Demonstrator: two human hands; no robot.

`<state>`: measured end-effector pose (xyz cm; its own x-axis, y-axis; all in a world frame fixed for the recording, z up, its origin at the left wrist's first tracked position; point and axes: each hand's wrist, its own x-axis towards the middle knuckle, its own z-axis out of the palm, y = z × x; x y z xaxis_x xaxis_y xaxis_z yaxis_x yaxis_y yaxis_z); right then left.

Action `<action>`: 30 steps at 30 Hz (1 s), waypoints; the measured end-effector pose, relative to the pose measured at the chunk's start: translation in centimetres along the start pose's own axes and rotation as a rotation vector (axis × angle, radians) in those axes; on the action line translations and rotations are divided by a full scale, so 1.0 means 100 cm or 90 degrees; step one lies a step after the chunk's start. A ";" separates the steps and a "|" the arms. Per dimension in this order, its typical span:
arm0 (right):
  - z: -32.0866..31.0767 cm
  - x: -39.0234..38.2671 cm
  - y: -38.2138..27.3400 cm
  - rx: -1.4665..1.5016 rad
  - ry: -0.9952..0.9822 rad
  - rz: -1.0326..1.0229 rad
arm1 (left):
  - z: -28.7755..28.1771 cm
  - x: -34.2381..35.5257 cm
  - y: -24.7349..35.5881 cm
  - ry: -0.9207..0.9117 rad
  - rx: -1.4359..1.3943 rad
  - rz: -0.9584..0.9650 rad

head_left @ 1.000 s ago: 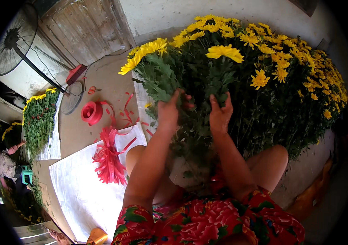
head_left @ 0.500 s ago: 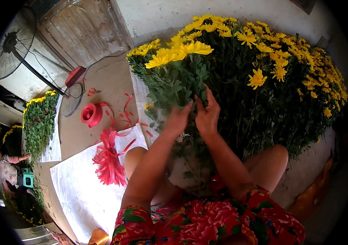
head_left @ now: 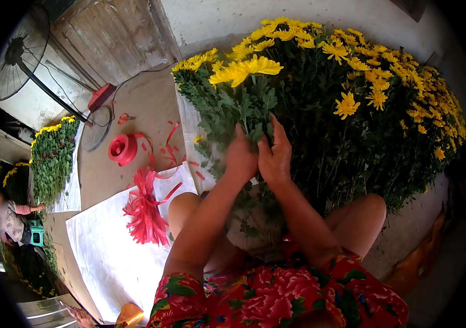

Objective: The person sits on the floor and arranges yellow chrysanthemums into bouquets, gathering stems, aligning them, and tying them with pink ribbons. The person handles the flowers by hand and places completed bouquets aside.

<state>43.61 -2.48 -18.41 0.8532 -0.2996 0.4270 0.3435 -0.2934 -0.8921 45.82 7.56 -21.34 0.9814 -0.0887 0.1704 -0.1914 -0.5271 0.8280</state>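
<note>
A bunch of yellow chrysanthemums (head_left: 244, 72) with leafy green stems stands upright between my hands at the centre. My left hand (head_left: 242, 156), slightly blurred, grips its stems from the left. My right hand (head_left: 273, 156) is wrapped round them from the right, touching or very near the left one; the lower fingers are hidden. Behind and to the right lies a big dense heap of similar flowers (head_left: 386, 109), heads toward the wall. Left of my forearms, a pile of red strips (head_left: 147, 213) rests on a white sheet (head_left: 104, 262).
A red tape roll (head_left: 122, 150), scattered red scraps and scissors (head_left: 123, 117) lie on the floor. A standing fan (head_left: 17, 52) and red broom head (head_left: 102, 96) are back left. At far left a person (head_left: 9, 218) by a green stool (head_left: 36, 234) faces another flower pile (head_left: 52, 164).
My hands have come together at the centre, and the two separate handfuls of flowers are now one bunch. My left hand has moved right, my right hand left.
</note>
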 end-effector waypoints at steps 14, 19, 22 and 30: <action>-0.006 0.004 0.024 0.405 0.022 0.196 | -0.006 -0.001 -0.002 0.018 -0.319 0.056; -0.011 0.012 0.017 0.447 -0.008 0.203 | -0.009 -0.002 0.008 -0.020 -0.527 -0.078; -0.010 0.012 0.012 0.450 -0.018 0.254 | -0.023 -0.001 0.017 -0.045 -0.491 -0.189; -0.016 0.018 0.015 0.509 0.080 0.287 | -0.029 -0.002 0.023 0.045 -0.627 -0.218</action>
<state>45.05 -4.92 -18.75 0.9393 -0.3427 -0.0143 0.1975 0.5743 -0.7945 45.17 8.83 -17.96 0.9885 0.0012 -0.1509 0.1371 0.4108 0.9013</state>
